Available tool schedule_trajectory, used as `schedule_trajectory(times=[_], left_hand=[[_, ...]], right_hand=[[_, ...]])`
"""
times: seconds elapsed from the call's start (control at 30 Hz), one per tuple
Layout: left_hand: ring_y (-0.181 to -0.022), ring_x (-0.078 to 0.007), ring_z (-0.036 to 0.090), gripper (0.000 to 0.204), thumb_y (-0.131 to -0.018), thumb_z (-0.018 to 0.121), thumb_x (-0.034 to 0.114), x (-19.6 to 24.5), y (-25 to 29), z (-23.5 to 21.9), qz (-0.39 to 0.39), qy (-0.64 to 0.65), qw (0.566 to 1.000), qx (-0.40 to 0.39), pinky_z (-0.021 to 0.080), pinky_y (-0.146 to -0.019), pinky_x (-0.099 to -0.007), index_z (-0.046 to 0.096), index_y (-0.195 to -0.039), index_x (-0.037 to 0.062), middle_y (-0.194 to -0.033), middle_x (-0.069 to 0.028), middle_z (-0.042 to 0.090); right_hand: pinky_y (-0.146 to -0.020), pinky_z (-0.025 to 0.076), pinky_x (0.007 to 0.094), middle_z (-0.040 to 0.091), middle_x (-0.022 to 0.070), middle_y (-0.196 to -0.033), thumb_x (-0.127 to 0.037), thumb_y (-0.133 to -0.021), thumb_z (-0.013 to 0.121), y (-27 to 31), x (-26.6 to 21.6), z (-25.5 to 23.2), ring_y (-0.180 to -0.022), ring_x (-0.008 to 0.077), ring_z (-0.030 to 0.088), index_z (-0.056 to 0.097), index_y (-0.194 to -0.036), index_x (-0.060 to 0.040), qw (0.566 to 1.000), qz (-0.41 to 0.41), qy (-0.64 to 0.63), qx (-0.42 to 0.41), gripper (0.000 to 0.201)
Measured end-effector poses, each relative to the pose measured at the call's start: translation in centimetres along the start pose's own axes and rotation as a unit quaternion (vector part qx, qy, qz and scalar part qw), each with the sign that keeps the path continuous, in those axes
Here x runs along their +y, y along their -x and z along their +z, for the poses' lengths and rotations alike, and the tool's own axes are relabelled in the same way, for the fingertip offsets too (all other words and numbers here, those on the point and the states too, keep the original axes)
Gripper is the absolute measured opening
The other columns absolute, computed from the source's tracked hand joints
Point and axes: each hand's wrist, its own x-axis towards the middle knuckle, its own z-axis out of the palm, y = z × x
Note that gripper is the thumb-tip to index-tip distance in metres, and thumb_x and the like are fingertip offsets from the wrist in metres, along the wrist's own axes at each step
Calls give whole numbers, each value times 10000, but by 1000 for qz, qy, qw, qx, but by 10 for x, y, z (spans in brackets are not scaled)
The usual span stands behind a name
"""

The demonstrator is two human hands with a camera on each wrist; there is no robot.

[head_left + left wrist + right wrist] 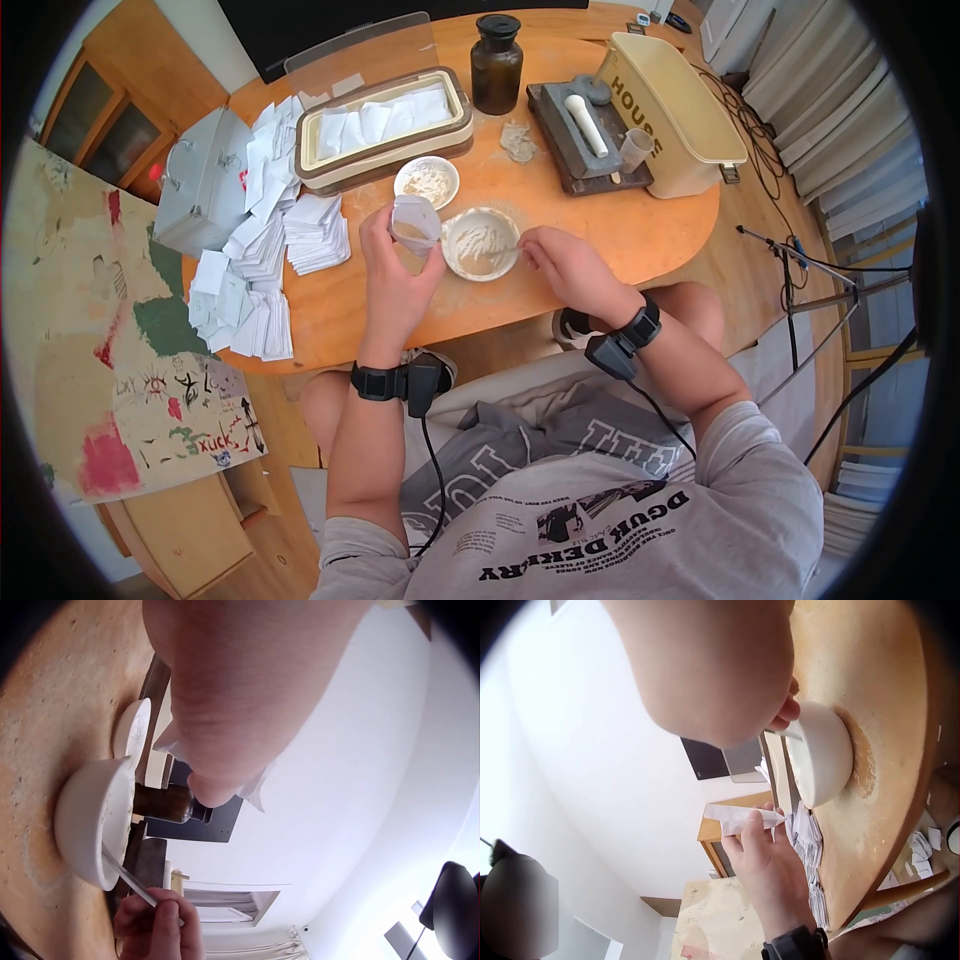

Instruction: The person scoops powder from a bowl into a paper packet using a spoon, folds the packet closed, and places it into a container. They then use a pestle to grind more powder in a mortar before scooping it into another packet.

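In my left hand (392, 290) I hold a folded white paper packet (414, 217), its mouth spread open, beside the near bowl. The right wrist view shows the packet as a pointed paper pocket, gripped between thumb and fingers. My right hand (572, 265) pinches a thin metal handle (129, 879) that slants down into a white bowl (75, 821) with a small lip; the tool's far end is hidden inside. Pale powder (484, 248) coats the inside of this bowl. Behind it is a smaller white bowl (456, 184) with lighter powder.
Stacks of folded white packets (318, 235) lie at left beside a silver case (200, 185). A lidded box (385, 160) holds more packets. Farther back stand a dark jar (497, 70), a white pestle (585, 125) on a dark stone block, and a cream bin (690, 120).
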Motion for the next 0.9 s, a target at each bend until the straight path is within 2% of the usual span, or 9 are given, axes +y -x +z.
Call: schedule_trajectory(times=[0.03,0.07,0.13,0.27,0.33,0.63,0.77,0.83,0.9], left_hand=[[-1230,-306,482,713,-832,736,81,1,0,0,-4,2,1000,-2,446,-1032,-407,346,-1420,-19,-1314,-184,438],[-1232,-305,481,708,-833,735,81,1,0,0,-7,5,1000,-4,448,-1029,-407,349,-1418,-18,-1312,-183,442],[-1228,-306,482,703,-831,735,79,1,0,1,-5,5,1000,-2,446,-1024,-405,355,-1415,-16,-1307,-184,446],[-1220,-324,474,695,-805,734,59,1,-2,2,11,-10,1000,-21,416,-1039,-407,378,-1398,-10,-1290,-189,453],[-1221,-337,465,692,-794,731,53,3,-2,3,16,-24,999,-30,396,-1054,-412,385,-1390,-9,-1282,-192,456],[-1224,-397,433,676,-782,720,81,2,1,6,-2,-56,996,-74,360,-1076,-464,403,-1373,-7,-1269,-215,467],[-1205,-417,434,665,-776,712,83,3,1,10,11,-56,995,-80,372,-1059,-484,415,-1363,-8,-1263,-227,467],[-1204,-418,434,666,-774,711,79,7,1,12,14,-49,995,-88,374,-1057,-485,414,-1363,-7,-1261,-229,467],[-1204,-418,433,667,-772,711,75,9,1,13,16,-45,994,-96,376,-1055,-485,414,-1363,-7,-1260,-230,466]], right_hand=[[-714,521,324,622,100,-818,-82,-1031,492,3,-1,0,-737,209,627,593,-1076,5,999,-21,2,-26,141],[-714,521,324,622,100,-818,-82,-1031,492,5,-3,2,-737,209,627,593,-1076,5,999,-21,2,-26,141],[-705,513,284,627,62,-828,-109,-1055,465,6,-6,5,-741,147,606,589,-1065,5,983,108,-147,-25,168],[-704,507,263,630,39,-844,-141,-1073,436,6,6,16,-746,113,590,585,-1055,2,942,197,-271,3,207],[-667,504,265,639,62,-848,-143,-1072,410,5,11,19,-703,121,592,569,-1060,5,888,258,-381,23,218],[-665,495,262,636,69,-859,-161,-1069,423,-9,5,-2,-708,124,580,563,-1054,-13,836,240,-483,103,204],[-668,509,278,643,71,-865,-148,-1063,446,-20,-15,-7,-728,134,605,574,-1070,-6,845,161,-489,149,192],[-681,529,306,650,88,-859,-107,-1044,482,-21,-34,0,-746,163,638,591,-1082,6,960,84,-246,108,162],[-699,540,316,658,109,-860,-62,-1017,515,-18,-42,1,-768,187,664,608,-1101,15,985,21,-140,96,147]])
